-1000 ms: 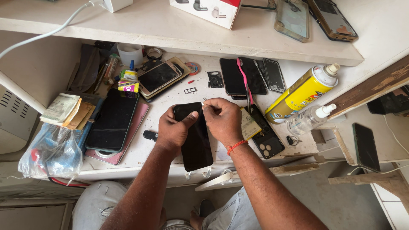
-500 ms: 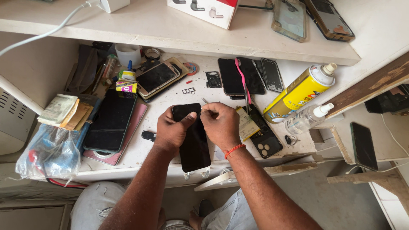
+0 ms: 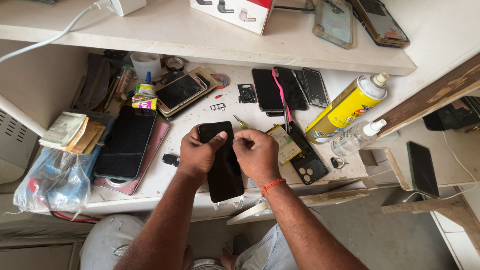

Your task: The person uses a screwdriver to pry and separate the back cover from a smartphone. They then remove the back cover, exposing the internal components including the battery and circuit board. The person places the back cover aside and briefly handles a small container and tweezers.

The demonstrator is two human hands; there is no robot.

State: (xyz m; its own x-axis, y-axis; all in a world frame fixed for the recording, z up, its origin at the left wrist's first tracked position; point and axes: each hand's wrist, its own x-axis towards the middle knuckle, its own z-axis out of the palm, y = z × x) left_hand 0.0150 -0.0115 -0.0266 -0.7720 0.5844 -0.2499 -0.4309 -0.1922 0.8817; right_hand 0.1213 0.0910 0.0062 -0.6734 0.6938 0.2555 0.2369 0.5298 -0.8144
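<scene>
**Bare forearms, one thread band, pale trousers**

From my remote seat I see two bare arms with no sleeves showing anywhere along them. My left hand [image 3: 197, 152] carries no ring, watch or band that I can make out. My right hand [image 3: 257, 155] has a thin orange-red thread bracelet [image 3: 272, 186] tied round the wrist, lying slightly slanted. Lower down, my knees are covered by light grey-blue cloth trousers [image 3: 107, 240], faintly flecked on the left leg. Nails are short, so far as I can tell.
</scene>
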